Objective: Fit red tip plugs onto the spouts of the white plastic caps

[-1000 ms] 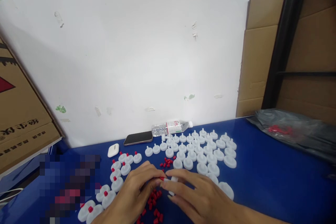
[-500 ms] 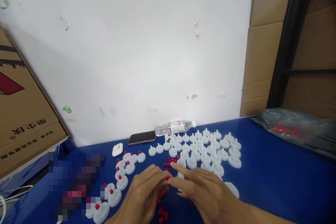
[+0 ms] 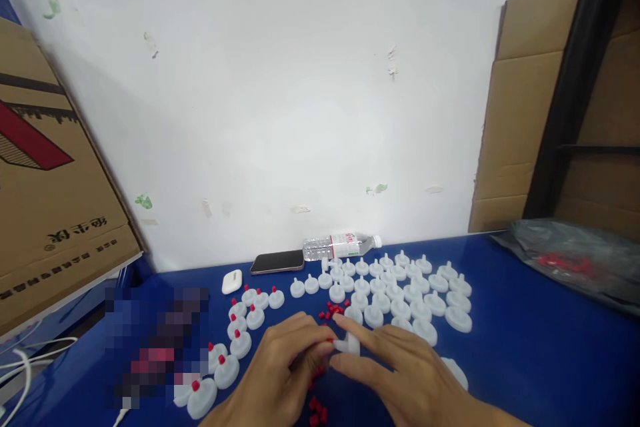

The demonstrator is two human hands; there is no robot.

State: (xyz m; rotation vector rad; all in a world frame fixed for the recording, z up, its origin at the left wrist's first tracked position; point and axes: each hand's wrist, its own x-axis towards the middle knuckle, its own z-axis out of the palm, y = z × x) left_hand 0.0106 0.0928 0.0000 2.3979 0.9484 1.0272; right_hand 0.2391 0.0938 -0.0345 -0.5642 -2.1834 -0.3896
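Observation:
My left hand is closed, pinching a small red tip cap between thumb and forefinger; most of that cap is hidden. My right hand grips a white plastic nozzle lid turned on its side. The lid's spout points left and meets the red cap at my left fingertips. Under and behind my hands lie loose red caps, with more red caps nearer me. Several plain white lids stand spout-up at the right. White lids with red tips stand at the left.
A phone, an earphone case and a lying plastic bottle are along the wall. Cardboard boxes stand left. A grey plastic bag with red pieces lies on the blue table at right.
The view has swung slightly left. Both hands stay close together; the white lid's spout now shows between my fingers, lined up with the red cap.

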